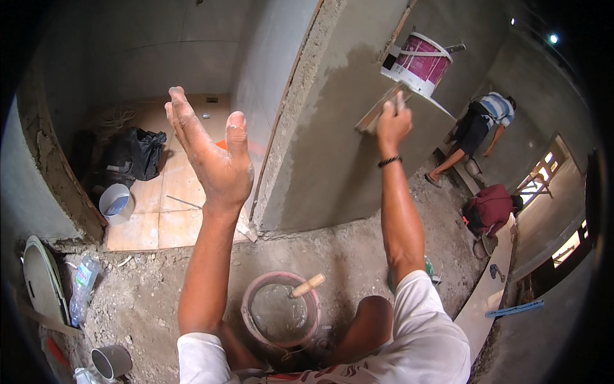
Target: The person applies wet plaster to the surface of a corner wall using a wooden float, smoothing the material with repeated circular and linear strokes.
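My right hand (393, 125), with a dark bracelet at the wrist, is closed around the handle of a plastering trowel (374, 115). The trowel's flat blade lies against the grey wall (320, 173), where a darker, wet-looking patch spreads around it. Raised in front of the doorway, my left hand (214, 153) is open, its fingers stretched out and dusted with pale powder, holding nothing. Below, by my legs, stands a round bucket (248, 313) of grey wet mix, and a wooden-handled tool (308, 285) leans in it.
A purple-and-white pail (422, 64) stands beyond my right hand. Through the doorway are a white bucket (117, 203) and black bags (144, 153) on tiles. At left lie a plastic bottle (83, 288) and a grey cup (111, 362). Two people (492, 109) bend down at the far right.
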`<state>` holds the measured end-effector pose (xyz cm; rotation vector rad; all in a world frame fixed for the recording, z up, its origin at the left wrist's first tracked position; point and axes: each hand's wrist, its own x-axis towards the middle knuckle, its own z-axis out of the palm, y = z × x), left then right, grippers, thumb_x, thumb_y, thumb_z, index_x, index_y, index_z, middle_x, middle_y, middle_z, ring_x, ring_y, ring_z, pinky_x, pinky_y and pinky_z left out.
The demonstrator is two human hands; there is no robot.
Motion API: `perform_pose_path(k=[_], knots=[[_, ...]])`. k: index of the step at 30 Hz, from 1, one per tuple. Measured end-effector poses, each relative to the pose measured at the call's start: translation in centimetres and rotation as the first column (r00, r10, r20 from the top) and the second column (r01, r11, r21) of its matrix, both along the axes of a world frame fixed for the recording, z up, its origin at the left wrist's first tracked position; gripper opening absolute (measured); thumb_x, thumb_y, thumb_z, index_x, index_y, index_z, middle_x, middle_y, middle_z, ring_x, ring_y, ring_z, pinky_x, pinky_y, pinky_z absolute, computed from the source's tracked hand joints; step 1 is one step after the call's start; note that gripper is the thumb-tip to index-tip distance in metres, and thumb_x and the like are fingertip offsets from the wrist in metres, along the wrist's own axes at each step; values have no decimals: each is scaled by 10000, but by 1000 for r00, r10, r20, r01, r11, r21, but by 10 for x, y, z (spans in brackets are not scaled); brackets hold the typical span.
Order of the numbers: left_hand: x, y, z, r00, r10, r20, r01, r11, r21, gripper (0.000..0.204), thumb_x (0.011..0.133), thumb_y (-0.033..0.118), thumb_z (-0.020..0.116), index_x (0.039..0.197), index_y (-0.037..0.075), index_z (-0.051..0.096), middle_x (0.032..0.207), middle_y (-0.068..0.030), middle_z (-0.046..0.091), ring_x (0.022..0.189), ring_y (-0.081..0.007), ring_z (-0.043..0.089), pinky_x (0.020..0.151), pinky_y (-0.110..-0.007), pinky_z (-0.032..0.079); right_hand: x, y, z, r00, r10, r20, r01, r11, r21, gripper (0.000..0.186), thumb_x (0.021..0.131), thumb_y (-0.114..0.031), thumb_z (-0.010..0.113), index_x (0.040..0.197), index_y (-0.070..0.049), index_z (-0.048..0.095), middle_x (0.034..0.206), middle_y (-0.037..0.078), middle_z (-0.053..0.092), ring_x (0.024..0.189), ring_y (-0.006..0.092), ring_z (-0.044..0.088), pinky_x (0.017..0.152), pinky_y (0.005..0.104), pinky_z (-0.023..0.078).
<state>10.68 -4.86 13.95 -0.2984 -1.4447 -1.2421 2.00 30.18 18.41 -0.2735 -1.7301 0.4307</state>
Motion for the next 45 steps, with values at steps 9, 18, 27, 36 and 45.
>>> perform_pose_path(k=[9, 18, 27, 36, 45], knots=[[-14, 7, -9, 998, -62, 14, 62, 998, 19, 790, 970, 276, 566, 1546, -56, 138, 1574, -259, 259, 1486, -415, 176, 1206, -506, 121, -5, 49, 40, 996, 37, -77, -28, 992, 120, 464, 855, -194, 688, 1317, -168, 656, 851, 170, 633, 819, 345, 637, 802, 458, 500], [-25, 11, -15, 999, -14, 39, 14, 1000, 10, 722, 993, 247, 533, 1540, -57, 173, 1571, -240, 285, 1482, -369, 229, 1206, -467, 142, -1, 10, 43, 996, 63, -71, -45, 972, 233, 474, 857, -212, 686, 1329, -186, 647, 858, 161, 589, 801, 344, 622, 797, 448, 502], [-30, 15, -22, 999, 15, 39, -13, 999, -41, 725, 965, 204, 546, 1542, -51, 188, 1568, -221, 300, 1478, -346, 244, 1204, -454, 146, 4, -38, -3, 994, 109, 19, -106, 886, 452, 504, 870, -215, 701, 1365, -237, 605, 929, 92, 550, 853, 289, 569, 746, 445, 450], [-21, 32, -26, 996, 48, 79, -34, 986, -165, 684, 977, 215, 548, 1533, -37, 239, 1559, -225, 324, 1468, -350, 268, 1203, -448, 168, 1, 93, -34, 999, -24, -45, 22, 999, -40, 450, 887, -211, 661, 1335, -178, 633, 878, 149, 587, 784, 350, 615, 750, 483, 505], [-25, 129, 12, 993, -53, -103, -39, 685, -727, 851, 875, 268, 690, 1550, 23, 234, 1613, -267, 130, 1495, -482, 67, 1178, -606, 87, 5, 109, 8, 999, -51, 9, 49, 986, 160, 479, 888, -243, 639, 1365, -243, 589, 946, 107, 560, 863, 305, 549, 683, 479, 411]])
